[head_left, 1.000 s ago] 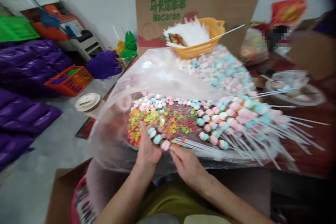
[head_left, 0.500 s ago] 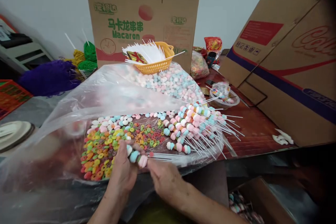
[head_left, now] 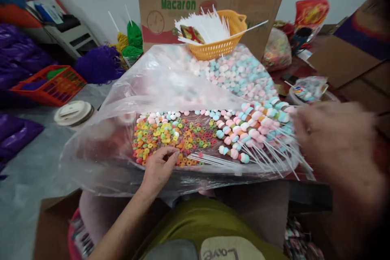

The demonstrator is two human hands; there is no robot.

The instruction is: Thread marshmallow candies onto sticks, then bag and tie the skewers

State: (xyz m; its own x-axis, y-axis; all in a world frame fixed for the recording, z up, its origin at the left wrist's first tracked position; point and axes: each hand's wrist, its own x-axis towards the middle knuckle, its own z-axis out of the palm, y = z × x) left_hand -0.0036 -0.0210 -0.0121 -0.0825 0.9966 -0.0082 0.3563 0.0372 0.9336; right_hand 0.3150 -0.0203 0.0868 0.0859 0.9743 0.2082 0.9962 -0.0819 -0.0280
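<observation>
My left hand [head_left: 161, 167] is at the front edge of a spread of colourful gummy rings [head_left: 152, 134], thumb and fingertips pinched together over them. Whether a ring sits between the fingertips is hidden. At far right, my right hand [head_left: 338, 142] is smeared by motion beside a pile of candy skewers [head_left: 258, 124], so its fingers and anything in them cannot be made out. The skewers carry pink, blue and white marshmallows with gummy rings between. One skewer [head_left: 234, 153] lies in front of the pile. Several white sticks [head_left: 213, 159] lie right of my left hand.
Clear plastic sheeting [head_left: 170, 77] partly covers loose marshmallows [head_left: 237, 73]. A yellow basket [head_left: 217, 48] of white sticks stands behind, against a Macaron carton [head_left: 170, 20]. A plastic tub [head_left: 313, 95] is at right. On the left are an orange crate [head_left: 57, 89] and round lids [head_left: 74, 113].
The candy skewer is gone from between my hands. My right hand has swung far right to the pile; my left hand has come down to the gummy rings. The view has tilted down and turned left.
</observation>
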